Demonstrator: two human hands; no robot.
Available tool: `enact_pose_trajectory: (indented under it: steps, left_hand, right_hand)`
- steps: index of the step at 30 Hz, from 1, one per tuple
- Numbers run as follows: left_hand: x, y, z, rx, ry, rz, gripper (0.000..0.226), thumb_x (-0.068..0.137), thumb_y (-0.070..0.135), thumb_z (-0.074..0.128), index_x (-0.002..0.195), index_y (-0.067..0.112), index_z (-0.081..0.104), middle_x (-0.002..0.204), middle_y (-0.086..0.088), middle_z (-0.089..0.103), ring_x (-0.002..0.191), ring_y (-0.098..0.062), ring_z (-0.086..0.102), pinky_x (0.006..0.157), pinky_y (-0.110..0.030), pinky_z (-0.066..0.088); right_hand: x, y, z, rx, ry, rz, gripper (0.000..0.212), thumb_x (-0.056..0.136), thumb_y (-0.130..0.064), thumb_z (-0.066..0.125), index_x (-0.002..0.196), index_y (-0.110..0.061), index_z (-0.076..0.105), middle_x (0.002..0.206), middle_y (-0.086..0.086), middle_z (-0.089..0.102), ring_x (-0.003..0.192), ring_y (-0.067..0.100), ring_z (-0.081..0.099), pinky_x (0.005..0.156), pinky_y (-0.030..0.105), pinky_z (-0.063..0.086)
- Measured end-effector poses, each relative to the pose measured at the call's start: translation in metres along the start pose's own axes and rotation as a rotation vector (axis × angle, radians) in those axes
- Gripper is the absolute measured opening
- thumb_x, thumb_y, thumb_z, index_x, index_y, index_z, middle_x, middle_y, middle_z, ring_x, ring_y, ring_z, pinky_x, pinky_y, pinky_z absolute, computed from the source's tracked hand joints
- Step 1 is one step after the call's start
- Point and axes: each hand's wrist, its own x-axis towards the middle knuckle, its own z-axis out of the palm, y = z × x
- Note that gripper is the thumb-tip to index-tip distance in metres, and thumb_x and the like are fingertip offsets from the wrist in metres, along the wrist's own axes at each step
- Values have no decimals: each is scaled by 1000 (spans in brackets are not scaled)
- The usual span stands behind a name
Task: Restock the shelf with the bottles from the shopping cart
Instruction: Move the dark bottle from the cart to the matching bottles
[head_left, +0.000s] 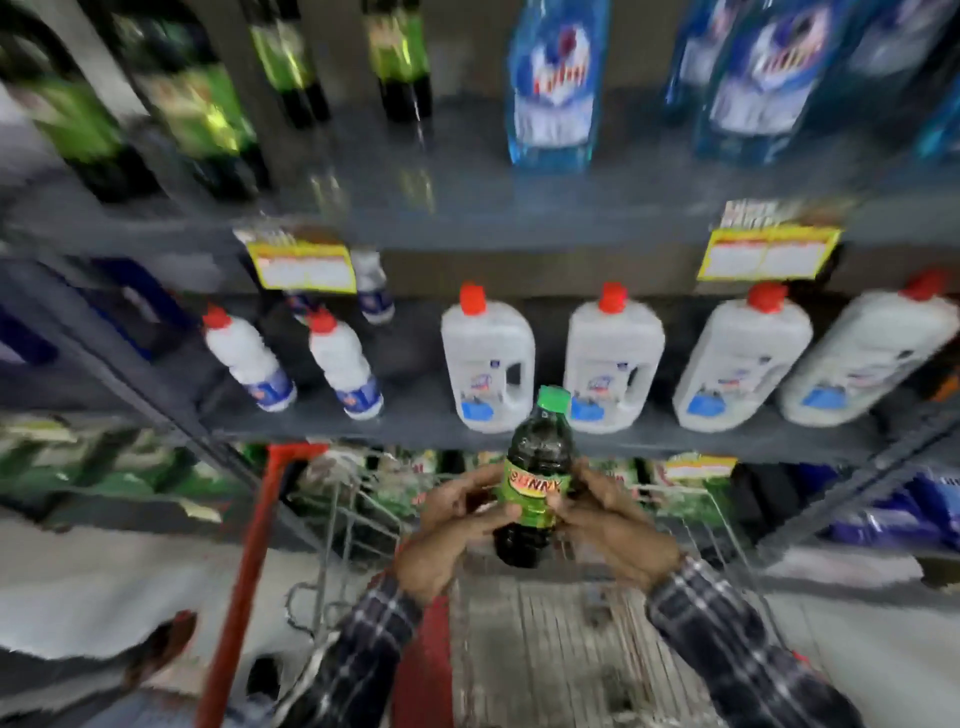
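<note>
A dark bottle (535, 447) with a green cap and a green-yellow label stands upright above the wire shopping cart (353, 525). Both hands hold it at the label: my left hand (447, 525) wraps its left side, my right hand (613, 525) its right side. The bottle's cap reaches the front edge of the grey middle shelf (415, 421). On the upper shelf (467, 208), at the left, stand several similar dark bottles (208, 114) with green labels.
White jugs with red caps (488, 358) and smaller white bottles (249, 358) fill the middle shelf. Blue liquid bottles (556, 83) stand on the upper shelf's right. Yellow price tags (306, 267) hang from the upper edge. The cart has a red frame (249, 561).
</note>
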Motion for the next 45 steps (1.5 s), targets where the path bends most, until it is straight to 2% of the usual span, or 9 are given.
enact_pose_trajectory:
  steps: [5, 8, 12, 15, 22, 29, 35, 40, 45]
  left_hand:
    - [-2, 113, 5, 39, -11, 334, 47, 82, 3, 68, 128, 3, 58, 132, -17, 63, 124, -28, 59, 101, -34, 51]
    - [10, 174, 3, 50, 43, 489, 47, 83, -4, 67, 127, 8, 60, 130, -11, 66, 122, -22, 60, 95, -25, 52]
    - [22, 240, -1, 44, 40, 596, 48, 82, -2, 67, 125, 19, 61, 126, 2, 69, 120, -12, 62, 91, -20, 52]
    - [36, 268, -10, 53, 49, 653, 45, 81, 6, 68, 123, 22, 61, 128, 3, 68, 122, -11, 60, 98, -23, 52]
    - [85, 299, -55, 60, 113, 628, 48, 87, 1, 65, 132, 14, 55, 134, -6, 63, 130, -22, 55, 110, -41, 41]
    - [114, 311, -97, 64, 112, 497, 43, 94, 5, 57, 135, 17, 53, 132, 0, 65, 126, -17, 58, 107, -36, 43]
    - [125, 306, -97, 49, 67, 415, 40, 96, 3, 51, 126, 29, 57, 126, 7, 68, 123, -14, 58, 102, -34, 44]
    - [134, 306, -121, -7, -5, 365, 57, 87, -17, 47, 128, 23, 54, 123, 3, 69, 117, -11, 61, 100, -30, 44]
    - [136, 308, -123, 33, -38, 333, 68, 79, -29, 41, 135, 11, 46, 122, -3, 65, 113, -14, 62, 89, -25, 52]
  right_hand:
    - [10, -116, 32, -141, -28, -375, 42, 88, -9, 62, 130, -3, 54, 128, 21, 63, 124, 33, 57, 105, 45, 47]
    - [19, -181, 51, -179, -35, -536, 40, 89, -7, 62, 128, 0, 54, 126, 15, 67, 118, 21, 61, 99, 31, 51]
    - [39, -242, 69, -194, -54, -662, 38, 91, 0, 56, 129, -1, 53, 122, 10, 69, 114, 13, 63, 93, 22, 52]
    - [60, -270, 81, -174, -56, -707, 35, 93, 1, 54, 126, -10, 57, 118, 1, 70, 112, 6, 64, 92, 19, 52]
    - [131, -299, 105, -256, 15, -752, 38, 94, -4, 56, 132, -3, 52, 124, 11, 66, 115, 12, 62, 97, 22, 51]
    - [189, -303, 132, -301, 111, -703, 38, 91, -7, 63, 128, -10, 56, 120, 4, 69, 113, 14, 65, 89, 22, 53]
    - [200, -289, 126, -296, 227, -692, 44, 89, -14, 67, 130, -8, 53, 121, 6, 68, 113, 17, 64, 97, 31, 52]
    - [207, -287, 130, -340, 225, -697, 52, 86, -15, 71, 132, -9, 46, 119, 2, 64, 109, 12, 62, 85, 19, 53]
    - [209, -281, 118, -489, 210, -620, 53, 89, -24, 66, 136, -7, 46, 126, 6, 64, 117, 18, 60, 104, 37, 48]
